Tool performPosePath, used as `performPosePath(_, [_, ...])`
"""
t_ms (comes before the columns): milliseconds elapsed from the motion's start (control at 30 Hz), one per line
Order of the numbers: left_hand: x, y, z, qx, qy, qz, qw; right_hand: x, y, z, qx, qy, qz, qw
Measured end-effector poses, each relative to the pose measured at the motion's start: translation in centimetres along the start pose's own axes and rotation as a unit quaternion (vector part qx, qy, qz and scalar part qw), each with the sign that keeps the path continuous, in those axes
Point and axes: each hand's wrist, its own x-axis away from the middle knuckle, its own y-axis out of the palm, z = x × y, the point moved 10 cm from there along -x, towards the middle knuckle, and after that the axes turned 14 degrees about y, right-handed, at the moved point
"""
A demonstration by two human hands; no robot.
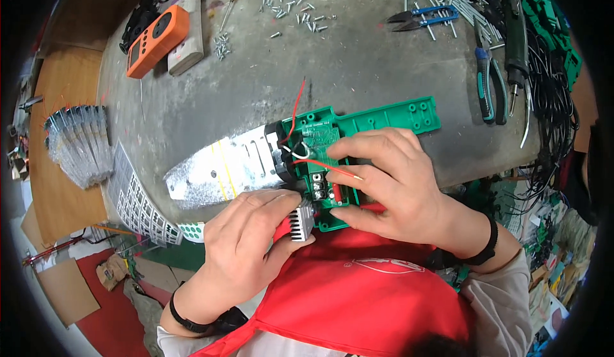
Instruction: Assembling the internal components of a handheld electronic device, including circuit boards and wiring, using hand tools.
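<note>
with our left hand [246, 235] we are pinching a small silver finned block [303, 223] between the thumb and bent fingers, its slots facing back toward that hand. our right hand [400, 187] is curving over a green plastic housing [377, 120], its thumb standing apart from the fingers; whether it is gripping anything, we are not able to tell. the housing is lying on the grey counter [384, 63], reaching from beside the left hand to beyond the right one.

just left of the right fingertips, we are seeing a green circuit board [320, 136] and a black terminal block [318, 186] sitting inside the housing. a red wire with a stripped end [329, 167] is running across the right hand's fingers, and a second red wire [296, 111] is rising beyond them. a long silver metal piece [220, 165] with slots and yellow lines is lying just beyond the left hand.

farther beyond the left hand, an orange meter [158, 40] and loose screws [291, 2] are resting. beyond the right hand, blue-handled snips [425, 18] and teal-handled pliers [489, 88] are lying.
</note>
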Motion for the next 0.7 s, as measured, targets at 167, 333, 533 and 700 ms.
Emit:
performPosePath(167, [0.5,0.1,-0.2,-0.005,-0.008,0.001,1.000,0.0,0.1,0.1,-0.007,0.003,0.007,1.000])
performPosePath(333, [0.0,0.2,-0.4,0.016,-0.030,-0.016,0.999,0.4,0.0,0.3,-0.021,0.003,0.016,1.000])
performPosePath(533, [-0.2,-0.1,-0.7,0.034,-0.090,-0.045,0.994,0.5,-0.2,0.3,-0.038,0.003,0.027,0.999])
performPosePath(700, [-0.5,0.0,-1.2,0.044,-0.106,-0.054,0.992,0.2,-0.1,0.6,-0.033,0.008,0.011,0.999])
